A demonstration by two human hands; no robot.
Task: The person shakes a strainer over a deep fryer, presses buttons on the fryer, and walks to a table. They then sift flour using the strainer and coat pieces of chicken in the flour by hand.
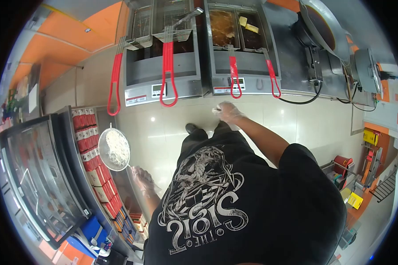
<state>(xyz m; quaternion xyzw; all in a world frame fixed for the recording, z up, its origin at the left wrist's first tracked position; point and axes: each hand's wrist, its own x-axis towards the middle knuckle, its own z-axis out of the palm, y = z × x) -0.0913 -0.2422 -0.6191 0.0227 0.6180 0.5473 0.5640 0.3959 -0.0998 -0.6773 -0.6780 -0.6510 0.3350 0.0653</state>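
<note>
My left hand [143,179], in a clear plastic glove, is closed around the handle of a round mesh strainer [114,149]. White floury stuff [118,148] lies in the strainer, out to the left above the floor. My right hand [229,112], also gloved, is in front of the right fryer [252,81], below the red basket handle [233,73]. Its fingers are curled together at a pale bit, too small to make out. In that fryer, one basket sits in bubbling brown oil [222,26]; the other has yellow pieces [250,26] in it.
The left fryer [163,68] has two raised wire baskets with red handles [168,73], and a metal utensil [189,17] across one. A large pan of dark oil [320,26] is at upper right. Red-and-white boxes [90,141] fill a left shelf beside a glass-doored cabinet [40,176].
</note>
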